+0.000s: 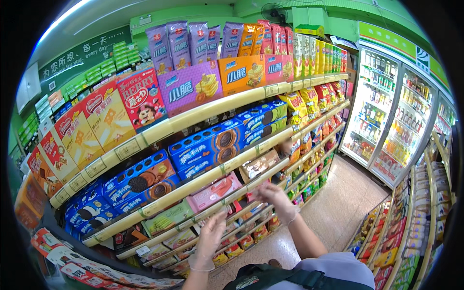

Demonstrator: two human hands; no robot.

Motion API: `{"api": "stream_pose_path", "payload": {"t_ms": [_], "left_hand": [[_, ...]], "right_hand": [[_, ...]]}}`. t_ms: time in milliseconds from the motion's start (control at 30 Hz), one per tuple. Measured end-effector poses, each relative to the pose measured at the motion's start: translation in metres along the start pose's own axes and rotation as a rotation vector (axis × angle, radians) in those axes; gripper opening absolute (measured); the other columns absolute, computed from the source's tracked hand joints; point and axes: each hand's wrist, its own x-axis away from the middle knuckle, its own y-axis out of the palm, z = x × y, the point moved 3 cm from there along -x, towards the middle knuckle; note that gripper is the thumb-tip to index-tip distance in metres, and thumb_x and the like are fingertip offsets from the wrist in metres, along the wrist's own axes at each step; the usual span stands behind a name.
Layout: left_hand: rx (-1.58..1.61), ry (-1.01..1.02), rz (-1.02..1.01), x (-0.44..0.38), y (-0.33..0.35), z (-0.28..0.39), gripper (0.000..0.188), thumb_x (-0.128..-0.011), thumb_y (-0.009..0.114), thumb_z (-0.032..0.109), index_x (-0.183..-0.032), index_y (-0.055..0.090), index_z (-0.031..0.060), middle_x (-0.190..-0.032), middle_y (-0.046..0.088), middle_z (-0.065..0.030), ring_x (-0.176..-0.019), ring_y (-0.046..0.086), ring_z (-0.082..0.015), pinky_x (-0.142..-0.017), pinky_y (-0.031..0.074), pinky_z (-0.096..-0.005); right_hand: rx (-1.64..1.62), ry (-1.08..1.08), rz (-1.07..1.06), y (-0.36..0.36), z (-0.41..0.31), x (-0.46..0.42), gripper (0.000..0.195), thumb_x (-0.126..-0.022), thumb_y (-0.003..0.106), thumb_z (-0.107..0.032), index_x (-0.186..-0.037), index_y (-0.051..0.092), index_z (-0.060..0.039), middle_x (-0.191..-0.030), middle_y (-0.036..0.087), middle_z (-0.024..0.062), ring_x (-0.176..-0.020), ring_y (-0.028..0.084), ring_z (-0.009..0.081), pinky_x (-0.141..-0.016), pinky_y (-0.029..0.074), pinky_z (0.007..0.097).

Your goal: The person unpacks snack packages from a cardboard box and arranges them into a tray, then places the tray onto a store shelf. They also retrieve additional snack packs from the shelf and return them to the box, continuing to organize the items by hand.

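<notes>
Both my hands wear thin clear gloves and are in front of the snack shelves. My left hand is raised at the lower shelves, fingers pointing up, with nothing visible in it. Higher and to the right, my right hand has bent fingers at a small pink packet; I cannot tell whether it grips the packet or is only in front of it. Behind the hands, one shelf bears a pink wafer box, a green wafer box and a brown box. Blue Oreo boxes fill the shelf above.
Along the top shelf are cracker cartons and upright purple packets. Bagged snacks continue to the right. Glass-door drink fridges are at the back. Across the tiled floor is another stocked rack.
</notes>
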Motion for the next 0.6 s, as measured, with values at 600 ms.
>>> {"api": "stream_pose_path", "payload": {"t_ms": [600], "left_hand": [[-0.750,0.828,0.368,-0.143,0.088,0.183,0.038,-0.091,0.063,0.006,-0.128,0.062,0.0048,-0.137,0.060,-0.0136,-0.130,0.054,-0.0300,-0.111,0.040,-0.0401]], "right_hand": [[0.173,-0.789,-0.169,-0.100,-0.253,-0.093,0.020,-0.097,0.063,-0.013,-0.107,0.066,0.0029,-0.100,0.069,0.0049,-0.090,0.062,0.0129,-0.085,0.048,0.0282]]}}
